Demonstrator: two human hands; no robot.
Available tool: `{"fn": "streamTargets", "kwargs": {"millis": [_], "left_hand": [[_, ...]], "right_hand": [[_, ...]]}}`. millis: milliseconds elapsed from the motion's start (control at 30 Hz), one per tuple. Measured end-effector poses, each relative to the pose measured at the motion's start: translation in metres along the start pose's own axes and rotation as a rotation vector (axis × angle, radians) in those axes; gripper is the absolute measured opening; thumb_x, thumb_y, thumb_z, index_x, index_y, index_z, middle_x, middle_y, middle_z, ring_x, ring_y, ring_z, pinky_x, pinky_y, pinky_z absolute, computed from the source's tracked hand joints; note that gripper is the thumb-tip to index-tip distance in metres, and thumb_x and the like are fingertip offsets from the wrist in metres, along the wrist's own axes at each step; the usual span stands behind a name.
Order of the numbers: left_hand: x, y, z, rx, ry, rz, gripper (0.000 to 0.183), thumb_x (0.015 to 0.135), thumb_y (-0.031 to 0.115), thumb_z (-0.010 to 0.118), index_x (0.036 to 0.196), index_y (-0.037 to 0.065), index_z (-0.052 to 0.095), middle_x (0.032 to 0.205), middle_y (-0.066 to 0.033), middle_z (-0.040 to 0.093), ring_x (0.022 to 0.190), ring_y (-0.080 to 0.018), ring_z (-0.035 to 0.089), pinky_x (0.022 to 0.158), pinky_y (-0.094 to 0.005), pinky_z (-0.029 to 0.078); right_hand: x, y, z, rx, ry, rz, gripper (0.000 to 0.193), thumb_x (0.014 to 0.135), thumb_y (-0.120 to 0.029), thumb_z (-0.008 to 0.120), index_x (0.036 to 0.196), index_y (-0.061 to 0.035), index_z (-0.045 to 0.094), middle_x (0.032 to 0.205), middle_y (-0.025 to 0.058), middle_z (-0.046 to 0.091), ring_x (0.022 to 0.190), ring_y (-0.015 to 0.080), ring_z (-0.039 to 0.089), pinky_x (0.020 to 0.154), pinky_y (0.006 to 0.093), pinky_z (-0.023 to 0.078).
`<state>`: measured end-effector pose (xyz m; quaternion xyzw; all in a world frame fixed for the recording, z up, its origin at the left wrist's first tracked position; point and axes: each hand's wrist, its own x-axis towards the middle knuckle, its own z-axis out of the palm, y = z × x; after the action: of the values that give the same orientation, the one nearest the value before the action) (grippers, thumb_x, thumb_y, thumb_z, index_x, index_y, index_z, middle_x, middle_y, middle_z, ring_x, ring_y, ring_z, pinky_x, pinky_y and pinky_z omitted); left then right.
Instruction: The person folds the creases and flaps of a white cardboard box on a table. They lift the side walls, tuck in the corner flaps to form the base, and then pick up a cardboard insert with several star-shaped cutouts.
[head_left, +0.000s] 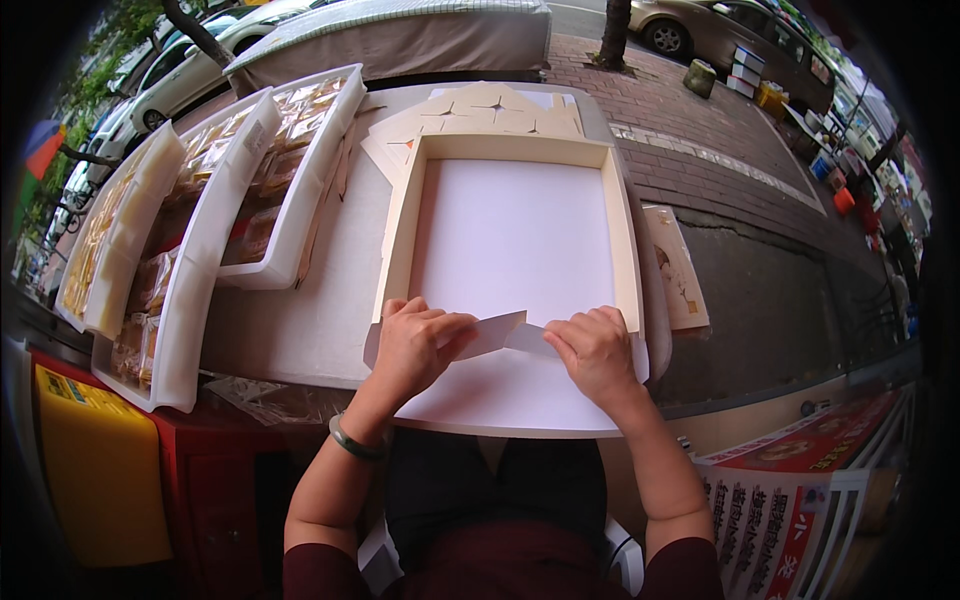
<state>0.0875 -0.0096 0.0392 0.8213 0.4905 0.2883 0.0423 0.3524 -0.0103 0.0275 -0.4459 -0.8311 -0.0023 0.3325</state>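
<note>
A large cardboard box with a white inside and cream walls lies in front of me, its far and side walls standing up. The near panel lies flat toward my lap. My left hand is closed on the left end flap of the box, thumb and fingers pinching it. On the other side, my right hand pinches the right flap. The tips of the two flaps almost meet between my hands, tilted above the base. A bangle circles my left wrist.
White trays of wrapped packets stand at the table's left. Flat cream cardboard pieces lie beyond the box on the grey table. A printed flat package rests at the right edge. A red cabinet stands lower left.
</note>
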Motion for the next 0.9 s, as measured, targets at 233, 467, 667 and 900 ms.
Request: {"fn": "streamTargets", "kwargs": {"millis": [233, 467, 667, 900], "left_hand": [[0.001, -0.005, -0.006, 0.034, -0.090, 0.041, 0.012, 0.083, 0.021, 0.079, 0.094, 0.017, 0.078, 0.068, 0.0008, 0.067, 0.068, -0.0206, 0.056, 0.077, -0.0351, 0.041], [-0.003, -0.005, -0.006, 0.055, -0.144, 0.107, 0.009, 0.082, 0.023, 0.080, 0.090, 0.019, 0.078, 0.064, 0.0007, 0.062, 0.068, -0.0208, 0.053, 0.078, -0.0353, 0.041], [-0.010, -0.007, -0.004, 0.117, -0.135, 0.108, 0.023, 0.082, 0.020, 0.079, 0.105, 0.018, 0.076, 0.079, -0.0015, 0.066, 0.081, -0.0222, 0.058, 0.087, -0.0389, 0.043], [-0.012, -0.007, -0.011, 0.060, -0.151, 0.056, 0.023, 0.083, 0.012, 0.077, 0.105, 0.013, 0.075, 0.080, -0.0033, 0.068, 0.091, -0.0249, 0.065, 0.107, -0.0511, 0.041]], "right_hand": [[-0.003, 0.003, 0.003, 0.054, 0.030, 0.022, 0.010, 0.079, -0.014, 0.081, 0.084, -0.0112, 0.072, 0.068, 0.0014, 0.061, 0.067, 0.0214, 0.057, 0.078, 0.0368, 0.043], [-0.005, 0.004, 0.005, 0.057, -0.037, 0.007, 0.008, 0.082, -0.018, 0.078, 0.083, -0.0117, 0.072, 0.071, 0.0011, 0.061, 0.070, 0.0211, 0.058, 0.082, 0.0369, 0.043], [-0.003, 0.005, -0.004, 0.069, -0.153, 0.032, 0.009, 0.082, -0.014, 0.078, 0.088, -0.0097, 0.072, 0.077, 0.0033, 0.066, 0.075, 0.0239, 0.062, 0.084, 0.0379, 0.044], [0.002, -0.012, -0.008, 0.094, -0.205, -0.018, 0.026, 0.078, -0.006, 0.079, 0.103, -0.0082, 0.070, 0.083, 0.0066, 0.070, 0.080, 0.0259, 0.065, 0.089, 0.0394, 0.046]]}}
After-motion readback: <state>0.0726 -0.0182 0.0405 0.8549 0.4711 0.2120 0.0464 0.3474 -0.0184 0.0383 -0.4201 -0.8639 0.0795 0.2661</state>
